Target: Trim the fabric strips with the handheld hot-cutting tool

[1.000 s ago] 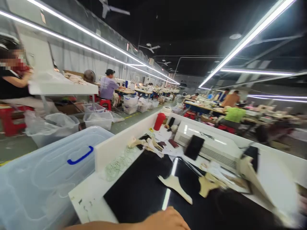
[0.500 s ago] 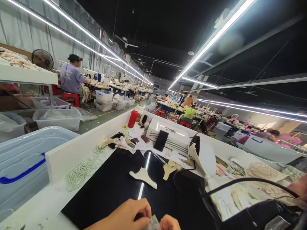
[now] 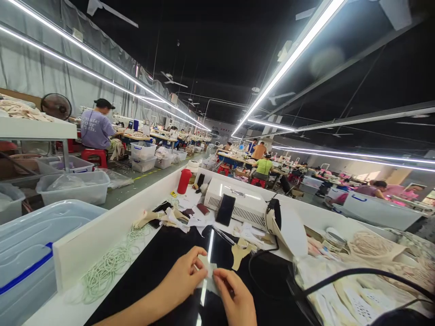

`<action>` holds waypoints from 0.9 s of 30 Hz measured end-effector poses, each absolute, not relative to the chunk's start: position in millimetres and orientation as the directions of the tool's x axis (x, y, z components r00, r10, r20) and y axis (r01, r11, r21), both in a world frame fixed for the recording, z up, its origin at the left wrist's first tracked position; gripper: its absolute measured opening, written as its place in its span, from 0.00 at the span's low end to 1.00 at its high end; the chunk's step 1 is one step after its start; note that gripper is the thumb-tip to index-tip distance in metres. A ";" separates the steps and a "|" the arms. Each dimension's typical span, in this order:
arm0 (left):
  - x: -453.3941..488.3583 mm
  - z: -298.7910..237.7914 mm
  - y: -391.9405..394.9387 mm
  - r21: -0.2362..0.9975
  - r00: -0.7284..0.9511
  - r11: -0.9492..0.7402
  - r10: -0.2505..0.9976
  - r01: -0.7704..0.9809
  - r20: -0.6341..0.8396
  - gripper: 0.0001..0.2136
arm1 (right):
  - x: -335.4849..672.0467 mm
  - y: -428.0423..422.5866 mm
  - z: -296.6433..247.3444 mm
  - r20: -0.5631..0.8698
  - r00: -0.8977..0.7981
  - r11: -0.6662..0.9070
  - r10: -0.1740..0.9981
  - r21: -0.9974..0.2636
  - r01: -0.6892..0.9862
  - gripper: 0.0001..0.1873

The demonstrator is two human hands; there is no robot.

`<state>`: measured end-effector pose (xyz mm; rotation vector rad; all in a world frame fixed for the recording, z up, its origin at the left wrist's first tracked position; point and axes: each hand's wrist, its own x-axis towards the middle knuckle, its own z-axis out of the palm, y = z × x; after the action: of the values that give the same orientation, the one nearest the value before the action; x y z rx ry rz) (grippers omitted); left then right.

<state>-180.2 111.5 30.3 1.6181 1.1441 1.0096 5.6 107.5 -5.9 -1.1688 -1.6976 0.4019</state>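
Over the black work surface, my left hand and my right hand come close together, fingertips almost meeting. Each pinches a small, thin, translucent whitish piece between thumb and fingers. What the piece is made of, I cannot tell. A pale shaped piece just beyond the left fingertips is mostly hidden by the hand. Farther off to the right lies a cream cut fabric piece, untouched. A pen-like tool rests behind the hands.
A white vented machine stands at the back with a phone against it. Pale green cord lies tangled at left. A red bottle stands at the back corner; a black cable arches at right over bagged pieces.
Both hands have moved forward from the near edge, carrying the translucent piece toward the pale shaped piece, now mostly covered. The view has tilted and shifted slightly.
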 end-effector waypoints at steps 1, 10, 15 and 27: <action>-182.6 34.3 117.9 0.932 0.229 -0.215 0.962 0.293 0.150 0.17 | 4.6 114.9 -1.9 0.532 -0.051 0.477 0.845 -0.707 0.522 0.23; -186.9 24.6 143.9 0.657 0.260 -0.343 0.939 0.671 0.226 0.18 | -7.4 146.8 -14.8 0.507 -0.119 0.441 0.854 -0.581 0.684 0.16; -184.3 13.9 146.0 0.571 0.266 -0.323 0.946 0.755 0.183 0.20 | -6.4 153.8 -30.4 0.516 -0.170 0.452 0.840 -0.492 0.744 0.18; -181.4 5.8 144.7 0.534 0.229 -0.272 0.962 0.801 0.148 0.22 | -4.1 166.6 -50.0 0.623 -0.212 0.493 0.753 -0.319 0.810 0.36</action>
<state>-181.4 144.7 5.8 2.1633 1.6343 0.6504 -4.1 166.6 -50.0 -1.2848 -1.9888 -0.0967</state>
